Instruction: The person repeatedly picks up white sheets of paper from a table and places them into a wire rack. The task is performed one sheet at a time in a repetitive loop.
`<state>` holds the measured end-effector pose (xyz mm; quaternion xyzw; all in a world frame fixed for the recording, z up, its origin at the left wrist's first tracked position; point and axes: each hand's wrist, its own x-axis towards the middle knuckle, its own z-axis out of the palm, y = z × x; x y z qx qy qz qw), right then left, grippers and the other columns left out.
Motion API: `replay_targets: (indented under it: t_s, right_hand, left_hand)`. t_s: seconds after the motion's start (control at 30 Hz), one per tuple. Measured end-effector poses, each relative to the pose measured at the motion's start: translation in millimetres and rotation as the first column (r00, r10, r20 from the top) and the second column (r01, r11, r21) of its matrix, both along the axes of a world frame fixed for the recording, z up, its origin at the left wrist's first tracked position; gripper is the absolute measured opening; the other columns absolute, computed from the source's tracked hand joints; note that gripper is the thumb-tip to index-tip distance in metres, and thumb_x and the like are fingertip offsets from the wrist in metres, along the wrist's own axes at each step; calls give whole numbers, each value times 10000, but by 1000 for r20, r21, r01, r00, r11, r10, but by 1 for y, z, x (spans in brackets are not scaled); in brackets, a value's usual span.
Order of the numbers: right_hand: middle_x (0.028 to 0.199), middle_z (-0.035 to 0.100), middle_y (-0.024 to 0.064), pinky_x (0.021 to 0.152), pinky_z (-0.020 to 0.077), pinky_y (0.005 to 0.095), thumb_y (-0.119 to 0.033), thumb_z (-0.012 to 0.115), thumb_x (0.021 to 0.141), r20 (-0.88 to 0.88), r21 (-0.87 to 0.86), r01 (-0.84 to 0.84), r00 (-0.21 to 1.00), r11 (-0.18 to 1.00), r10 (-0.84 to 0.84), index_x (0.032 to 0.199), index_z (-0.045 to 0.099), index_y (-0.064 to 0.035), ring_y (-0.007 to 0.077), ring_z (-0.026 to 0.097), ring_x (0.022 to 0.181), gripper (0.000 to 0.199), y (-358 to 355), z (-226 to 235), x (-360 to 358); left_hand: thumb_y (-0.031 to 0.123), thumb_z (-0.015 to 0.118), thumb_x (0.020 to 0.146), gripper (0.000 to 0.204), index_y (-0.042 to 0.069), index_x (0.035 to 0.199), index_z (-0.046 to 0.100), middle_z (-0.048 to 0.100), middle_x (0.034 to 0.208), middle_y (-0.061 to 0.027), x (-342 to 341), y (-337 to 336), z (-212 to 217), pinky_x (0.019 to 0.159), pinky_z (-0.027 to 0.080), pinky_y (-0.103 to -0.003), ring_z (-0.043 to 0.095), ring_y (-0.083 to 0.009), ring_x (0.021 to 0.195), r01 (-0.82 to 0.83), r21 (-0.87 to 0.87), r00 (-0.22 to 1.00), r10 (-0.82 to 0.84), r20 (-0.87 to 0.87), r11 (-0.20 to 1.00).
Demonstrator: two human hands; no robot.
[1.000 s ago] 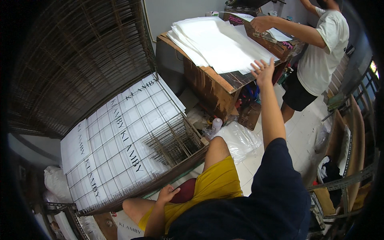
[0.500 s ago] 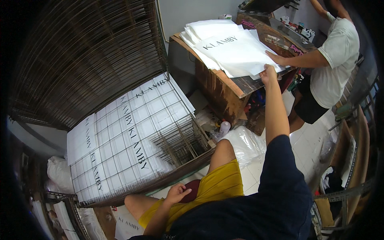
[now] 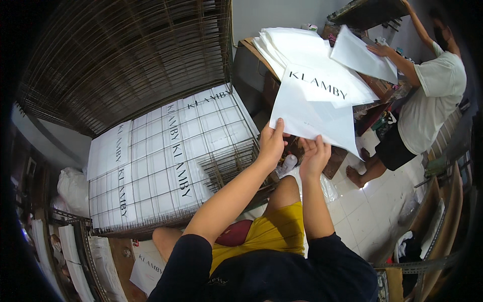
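**Both hands on the near edge of one white sheet**

Now your left hand (image 3: 272,146) is closed on the sheet (image 3: 314,103), thumb on top and fingers beneath, pinching its near left corner. Your right hand (image 3: 314,157) sits just beside it, to the right and slightly nearer you, fingers curled up against the same near edge; whether they actually clamp the edge or only touch it I cannot tell, since the paper hides the fingertips.

From that grip the sheet runs up and away from you, tilted, its far part lying over the stack (image 3: 297,48) of like white sheets on the wooden table (image 3: 264,65). Its long axis points away and to your right, with dark lettering across the far half. So the whole sheet lies beyond your hands, none of it behind them, and the left hand is the one with the firmer hold.

Beyond the sheet's far right corner, another person's hand (image 3: 378,49) rests on a second white sheet (image 3: 362,55), which overlaps the stack; the two sheets look close but separate.

To the left of your grip, and lower, a wire rack (image 3: 166,156) carries rows of lettered white sheets. Below your forearms, your yellow shorts (image 3: 271,234) and the white tiled floor (image 3: 372,211) show.
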<state>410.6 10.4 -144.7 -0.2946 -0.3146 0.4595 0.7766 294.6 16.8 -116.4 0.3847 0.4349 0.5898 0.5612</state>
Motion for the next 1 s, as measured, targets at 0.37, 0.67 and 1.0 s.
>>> replay_targets:
  t_s: [0.37, 0.67, 1.0]
  right_hand:
    - [1190, 549, 160, 825, 501, 365, -274, 504, 913, -627, 138, -829, 351, 542, 696, 1253, 441, 25, 265, 568, 1047, 457, 27, -41, 8]
    - [1050, 638, 116, 880, 472, 301, -10, 580, 796, -38, -368, -871, 364, 325, 931, 1178, 531, 44, 200, 611, 963, 389, 41, -41, -49]
    - [949, 654, 95, 592, 477, 181, 35, 484, 737, 841, -253, -967, -227, -13, 491, 1296, 489, -25, 83, 597, 701, 563, -70, 192, -244]
  left_hand:
    - [343, 474, 908, 482, -46, 1193, 478, 563, 1164, -154, -143, -92, 49, 975, 381, -389, 519, -271, 1111, -190, 152, 952, 144, 269, 970]
    - [313, 464, 911, 453, -58, 1167, 502, 588, 1109, -157, -252, -226, 17, 902, 451, -371, 574, -254, 1030, -423, -2, 870, 407, 278, 906]
    - [419, 419, 937, 511, 28, 1266, 430, 491, 1244, -123, -281, -381, -156, 893, 454, -373, 538, -233, 1050, -777, -185, 470, 750, 465, 602]
